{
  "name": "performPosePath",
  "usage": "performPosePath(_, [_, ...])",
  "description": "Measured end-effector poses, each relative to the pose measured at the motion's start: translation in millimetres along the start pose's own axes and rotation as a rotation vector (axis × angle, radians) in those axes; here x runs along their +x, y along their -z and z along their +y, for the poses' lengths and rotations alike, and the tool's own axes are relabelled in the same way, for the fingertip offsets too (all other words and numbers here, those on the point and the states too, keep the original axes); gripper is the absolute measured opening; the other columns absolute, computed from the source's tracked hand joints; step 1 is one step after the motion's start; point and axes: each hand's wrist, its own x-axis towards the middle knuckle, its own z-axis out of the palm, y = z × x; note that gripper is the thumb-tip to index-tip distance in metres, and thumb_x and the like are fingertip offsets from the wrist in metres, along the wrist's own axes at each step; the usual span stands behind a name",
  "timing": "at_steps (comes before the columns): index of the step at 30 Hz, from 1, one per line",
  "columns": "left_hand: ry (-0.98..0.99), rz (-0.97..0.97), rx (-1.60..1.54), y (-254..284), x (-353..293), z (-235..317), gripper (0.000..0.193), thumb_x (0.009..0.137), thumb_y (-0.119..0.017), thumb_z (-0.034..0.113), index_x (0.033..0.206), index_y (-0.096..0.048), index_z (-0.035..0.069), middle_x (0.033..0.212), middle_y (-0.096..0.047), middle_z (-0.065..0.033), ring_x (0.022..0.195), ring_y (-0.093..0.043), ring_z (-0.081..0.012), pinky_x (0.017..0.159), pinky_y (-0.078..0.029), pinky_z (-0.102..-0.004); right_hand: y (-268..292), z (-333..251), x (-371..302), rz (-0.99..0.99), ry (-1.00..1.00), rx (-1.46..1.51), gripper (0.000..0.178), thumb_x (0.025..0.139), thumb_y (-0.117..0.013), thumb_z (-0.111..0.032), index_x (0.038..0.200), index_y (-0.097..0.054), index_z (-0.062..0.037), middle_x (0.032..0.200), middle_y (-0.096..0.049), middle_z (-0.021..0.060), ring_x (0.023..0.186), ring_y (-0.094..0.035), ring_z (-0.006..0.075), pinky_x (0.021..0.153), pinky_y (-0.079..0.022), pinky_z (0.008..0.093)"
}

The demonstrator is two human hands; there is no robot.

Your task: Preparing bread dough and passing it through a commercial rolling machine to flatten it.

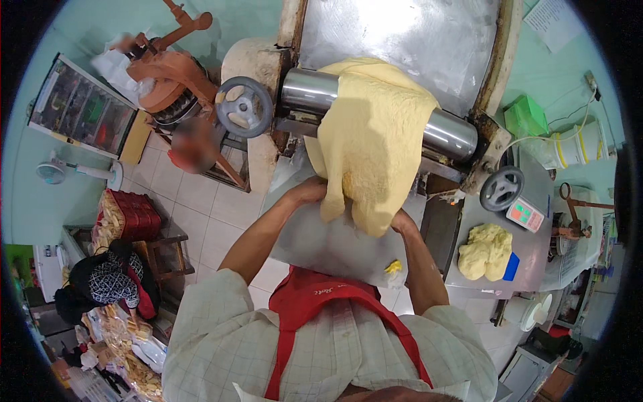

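Note:
A wide pale-yellow dough sheet (pixel 375 127) drapes over the steel roller (pixel 309 92) of a dough sheeter and hangs down toward me in uneven folds. At the sheet's lower left edge, my left hand (pixel 309 190) is closed on the dough, its fingertips hidden behind it. My right hand (pixel 402 222) grips the lower right edge, with most of its fingers tucked under the sheet. Below the hanging dough lies the machine's metal tray (pixel 315 244), and a small yellow scrap (pixel 393 266) sits near its front right corner.
Handwheels flank the roller, a grey one (pixel 244 107) at left and a dark one (pixel 502 188) at right. On the right-hand table are a dough lump (pixel 485 251), a blue scraper (pixel 512 266) and a digital scale (pixel 524 213). A person (pixel 110 281) is at lower left, near a red crate (pixel 137 218).

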Motion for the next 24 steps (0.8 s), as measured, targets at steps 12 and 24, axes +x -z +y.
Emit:
performPosePath(12, [-0.393,0.088,-0.504,61.0,-20.0,132.9,0.04,0.108,-0.045,0.039,0.11,-0.066,0.006,0.094,-0.071,-0.0037,0.083,-0.07,-0.0174,0.077,-0.055,-0.0321,-26.4,-201.2,23.1,0.337,0.476,0.662,0.024,0.101,-0.065,-0.033,0.097,-0.064,-0.0095,0.067,-0.06,0.002,0.053,-0.052,0.0124,0.045,-0.036,0.0279])
performPosePath(24, [-0.2,0.575,-0.378,9.2,-18.3,-35.6,0.058,0.089,-0.081,0.029,0.137,-0.057,0.006,0.114,-0.072,-0.0109,0.104,-0.068,-0.0239,0.087,-0.055,-0.036,-32.8,-52.7,-42.9,0.263,-0.171,0.554,0.051,0.107,-0.042,-0.055,0.095,-0.065,-0.0117,0.073,-0.063,0.0027,0.059,-0.057,0.0142,0.053,-0.043,0.0295])
